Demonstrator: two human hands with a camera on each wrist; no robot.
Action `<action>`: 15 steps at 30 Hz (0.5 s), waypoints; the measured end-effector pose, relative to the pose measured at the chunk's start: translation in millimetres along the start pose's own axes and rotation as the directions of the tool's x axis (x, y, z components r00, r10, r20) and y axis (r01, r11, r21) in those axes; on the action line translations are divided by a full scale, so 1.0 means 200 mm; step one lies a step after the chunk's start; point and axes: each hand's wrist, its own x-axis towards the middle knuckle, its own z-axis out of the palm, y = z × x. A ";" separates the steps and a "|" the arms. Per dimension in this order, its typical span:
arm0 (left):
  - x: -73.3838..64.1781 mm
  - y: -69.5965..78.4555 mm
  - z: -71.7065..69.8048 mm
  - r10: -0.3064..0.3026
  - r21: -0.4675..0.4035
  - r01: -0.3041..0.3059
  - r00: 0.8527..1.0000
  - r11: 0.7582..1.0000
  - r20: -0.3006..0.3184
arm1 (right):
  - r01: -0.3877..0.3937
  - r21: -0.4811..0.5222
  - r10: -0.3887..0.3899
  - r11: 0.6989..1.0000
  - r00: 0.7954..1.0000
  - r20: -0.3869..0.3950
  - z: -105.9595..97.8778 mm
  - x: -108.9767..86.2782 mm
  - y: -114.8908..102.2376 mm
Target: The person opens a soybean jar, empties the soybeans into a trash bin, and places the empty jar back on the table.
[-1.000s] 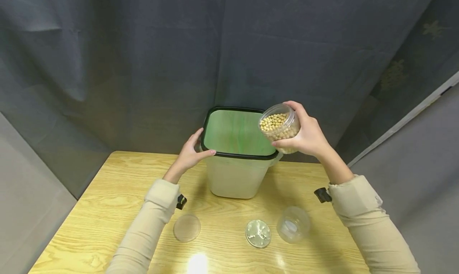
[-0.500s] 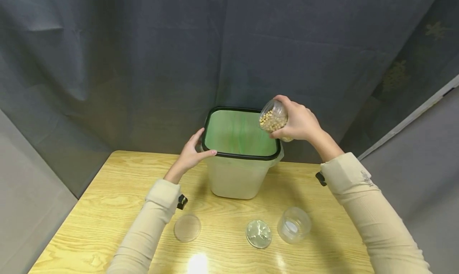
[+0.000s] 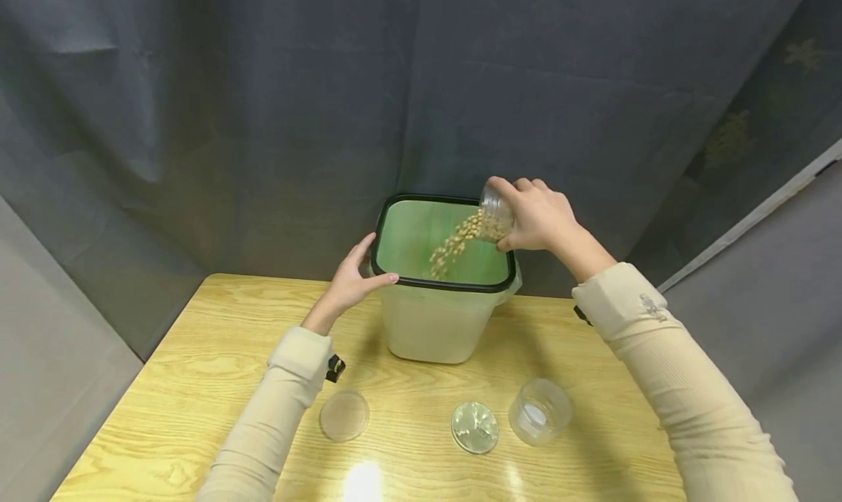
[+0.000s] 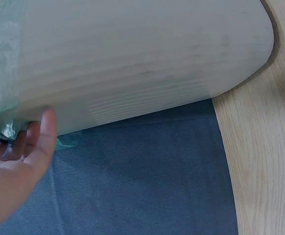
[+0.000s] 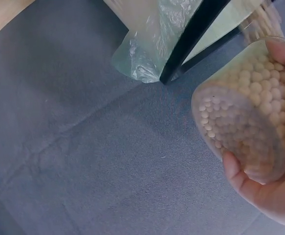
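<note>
My right hand (image 3: 536,217) grips a clear plastic jar (image 5: 242,115) of round pale-yellow beans, tipped over the right side of a trash bin (image 3: 430,326). A stream of beans (image 3: 454,246) falls from its mouth into the bin. Many beans still show through the jar's wall and base in the right wrist view. A green bag lines the bin, folded under a black rim (image 3: 454,286). My left hand (image 3: 345,286) holds the bin's near left corner, thumb on the front rim and fingers along the left side. In the left wrist view those fingers (image 4: 47,129) lie against the bag-covered side.
On the wooden table (image 3: 217,370), in front of the bin, are a clear round lid (image 3: 344,416), a silvery-green disc (image 3: 474,427) and an open clear container (image 3: 539,412) with something white in it. A grey curtain (image 3: 316,122) hangs close behind the bin.
My right hand has moved left over the bin and tilted the jar further. Beans now pour out, where before they lay inside it. My left hand stays at the corner.
</note>
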 end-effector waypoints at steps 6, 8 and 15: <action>-0.01 0.00 -0.01 -0.006 -0.002 0.006 1.000 1.000 0.008 | 0.024 -0.069 -0.021 0.997 0.999 0.033 -0.03 0.02 -0.02; -0.01 0.00 -0.01 -0.006 -0.002 0.006 1.000 1.000 0.008 | 0.038 -0.094 -0.035 0.995 0.999 0.031 -0.04 0.03 -0.02; -0.01 0.00 -0.01 0.000 -0.005 0.000 1.000 1.000 0.002 | 0.090 -0.154 -0.088 0.984 0.996 0.021 -0.06 0.05 -0.04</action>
